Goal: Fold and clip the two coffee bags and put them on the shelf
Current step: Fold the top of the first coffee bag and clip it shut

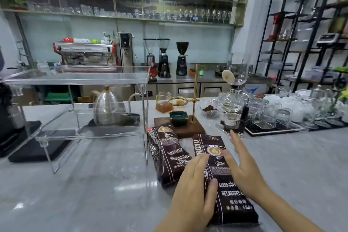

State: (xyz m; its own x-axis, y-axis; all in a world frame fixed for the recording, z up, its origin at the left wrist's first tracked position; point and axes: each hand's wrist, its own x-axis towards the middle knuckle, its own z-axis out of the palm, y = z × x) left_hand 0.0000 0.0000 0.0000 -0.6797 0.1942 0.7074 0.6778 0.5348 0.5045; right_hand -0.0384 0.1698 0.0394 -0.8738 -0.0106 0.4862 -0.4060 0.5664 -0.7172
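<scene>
Two dark brown coffee bags lie flat on the grey counter, tops pointing away from me. The left coffee bag (167,156) lies untouched beside the clear acrylic shelf (79,79). The right coffee bag (226,184) lies between my hands. My left hand (194,192) rests with straight fingers along its left edge, thumb lying on the bag's face. My right hand (243,167) lies with straight fingers against its right side, thumb on the printed front. I see no clips.
A steel kettle (106,108) stands behind the shelf. A wooden pour-over stand (180,126) with a brass pole and a green dish sits just beyond the bags. Glasses on a black mat (273,117) crowd the right. A black scale (35,149) lies at the left.
</scene>
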